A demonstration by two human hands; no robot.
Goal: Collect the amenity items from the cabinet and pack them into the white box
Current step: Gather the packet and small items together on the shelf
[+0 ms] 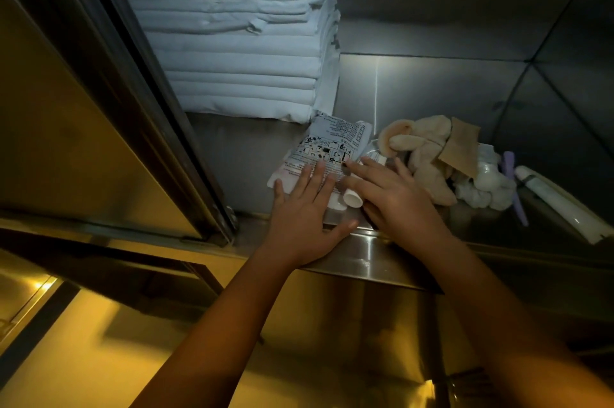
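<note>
Linen stack point(239, 42): white, folded, many layers, just behind grip, slightly left. Dark door frame point(139, 101): left of grip, slanting. Yellow panel point(66, 141): beyond frame, further left. Second yellow panel point(332, 324): below grip.

The steel shelf point(239, 161) carries stacked white linen point(239, 68), printed packets point(332, 141), a beige bundle point(428, 155) and a white tube point(558, 204).
</note>
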